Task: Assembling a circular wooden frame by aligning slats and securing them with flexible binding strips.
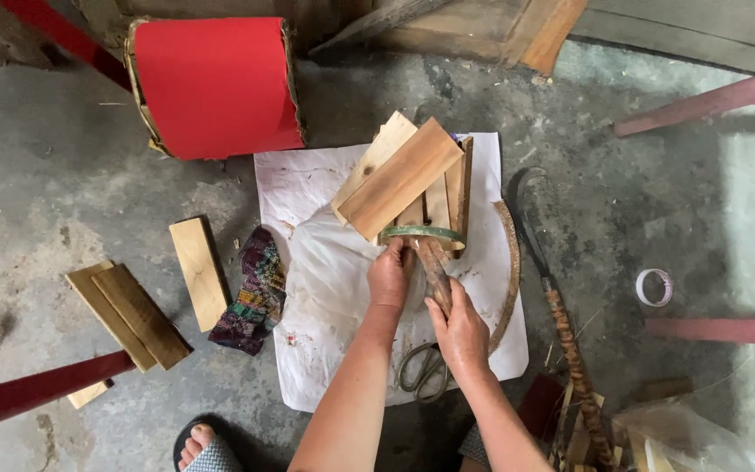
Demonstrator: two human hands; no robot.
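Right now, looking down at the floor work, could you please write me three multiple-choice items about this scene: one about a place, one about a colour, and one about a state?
1. Where do the scissors lie?
A. on the white sheet, beside the right forearm
B. on the red cylinder
C. beside the tape roll

2. What colour is the band around the bundle of wooden slats?
A. red
B. green
C. white

3. What is the right hand doing?
A. resting flat on the floor
B. holding the scissors
C. gripping the brown stick under the bundle

Answers:
1 A, as the scissors rest on the sheet's lower part.
2 B, as a green strip circles the slats where the left hand touches it.
3 C, as its fingers close around the stick.
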